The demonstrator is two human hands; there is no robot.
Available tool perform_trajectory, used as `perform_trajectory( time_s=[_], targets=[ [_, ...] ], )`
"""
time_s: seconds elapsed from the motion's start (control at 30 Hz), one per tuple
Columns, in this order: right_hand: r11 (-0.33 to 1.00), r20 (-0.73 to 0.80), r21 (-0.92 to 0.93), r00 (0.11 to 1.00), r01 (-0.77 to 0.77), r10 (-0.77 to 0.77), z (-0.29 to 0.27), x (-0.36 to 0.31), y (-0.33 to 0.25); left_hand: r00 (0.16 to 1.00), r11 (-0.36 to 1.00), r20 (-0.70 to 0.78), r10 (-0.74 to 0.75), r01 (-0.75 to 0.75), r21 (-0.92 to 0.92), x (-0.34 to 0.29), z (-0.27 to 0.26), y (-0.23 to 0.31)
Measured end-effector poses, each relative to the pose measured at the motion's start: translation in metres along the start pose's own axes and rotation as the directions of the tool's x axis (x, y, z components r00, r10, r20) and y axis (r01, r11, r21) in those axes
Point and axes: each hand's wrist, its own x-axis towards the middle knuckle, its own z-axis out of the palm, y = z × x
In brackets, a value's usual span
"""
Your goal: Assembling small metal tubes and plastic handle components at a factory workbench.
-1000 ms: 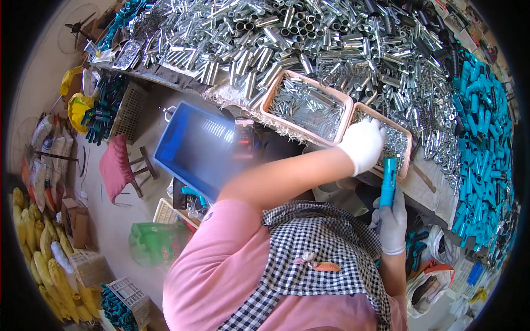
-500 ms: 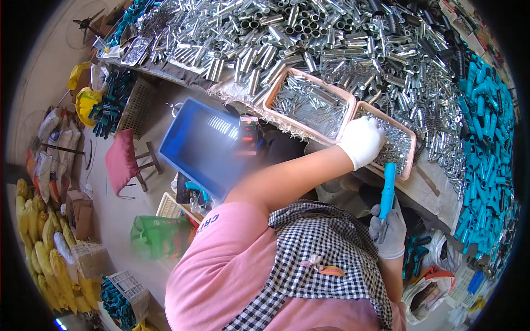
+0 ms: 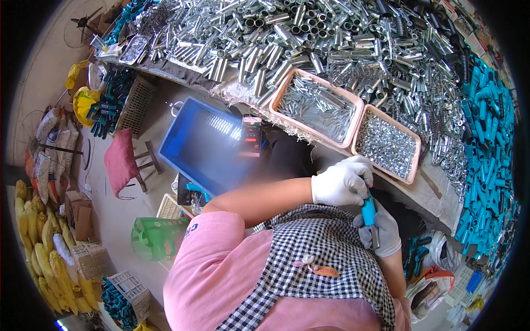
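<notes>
one smooth teal plastic handle [image 3: 368, 210] with a metal tip: we pinch it between our two white-gloved hands, left hand [image 3: 341, 183] and right hand [image 3: 380, 231], beside two pink trays [image 3: 359, 110].

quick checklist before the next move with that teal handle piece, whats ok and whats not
1. Left hand in a white glove closed on top of the teal plastic handle: ok.
2. Right hand in a grey glove gripping the handle's lower end, where a short metal piece shows: ok.
3. Whether the metal piece is fully seated in the handle: cannot tell.
4. Pink tray of small silvery parts on the bench near the hands: ok.
5. Pink tray of short metal tubes beside it, filled: ok.
6. Handle held above the lap, apart from the bench: ok.
</notes>
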Motion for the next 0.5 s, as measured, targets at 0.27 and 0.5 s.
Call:
perform_trajectory(
  time_s=[0.27,0.5],
  targets=[
    [0.975,0.040,-0.218,0.998,-0.030,0.040,0.023,0.012,-0.003,0.968,0.960,0.110,-0.225,0.240,-0.147,-0.021,-0.012,0.004],
    [0.964,0.107,-0.243,0.985,-0.109,0.138,0.020,0.014,-0.005,0.979,0.972,0.043,-0.197,0.201,-0.120,-0.028,-0.011,0.011]
  ],
)
